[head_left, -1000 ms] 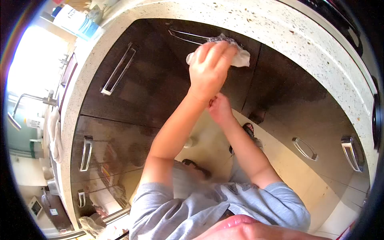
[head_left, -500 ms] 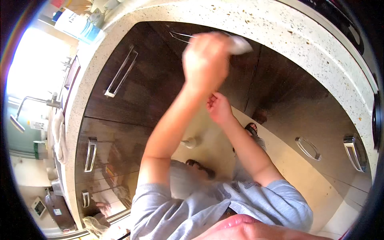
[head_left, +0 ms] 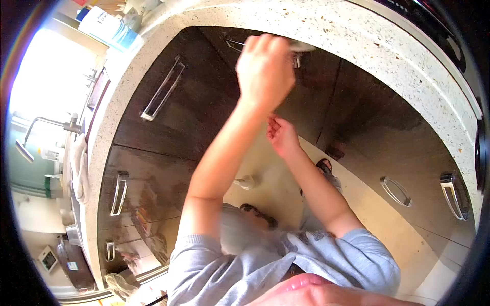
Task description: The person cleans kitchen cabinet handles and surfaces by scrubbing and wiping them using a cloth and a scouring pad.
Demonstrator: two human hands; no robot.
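My left hand (head_left: 265, 69) is raised to the dark cabinet front (head_left: 214, 76), just under the counter edge, with its fingers closed. A whitish cloth (head_left: 303, 46) sticks out past its far side, partly hidden by the fingers. Behind the hand runs a metal handle (head_left: 235, 46), its middle covered; one end shows beside the cloth. Lower down, my right hand (head_left: 283, 137) hangs near the left forearm, fingers curled loosely inward and no object visible in them.
A speckled pale countertop (head_left: 352, 38) curves around the cabinets. More metal handles (head_left: 163, 89) stand out from the doors. At left are a faucet (head_left: 74, 124), a white cloth (head_left: 79, 168) and a blue-and-white package (head_left: 107, 28). My sandalled foot (head_left: 324, 166) rests on the floor.
My left hand has shifted slightly up along the cabinet front, and the cloth has moved up and left, uncovering a handle end. The view has turned a little; my right hand stays low.
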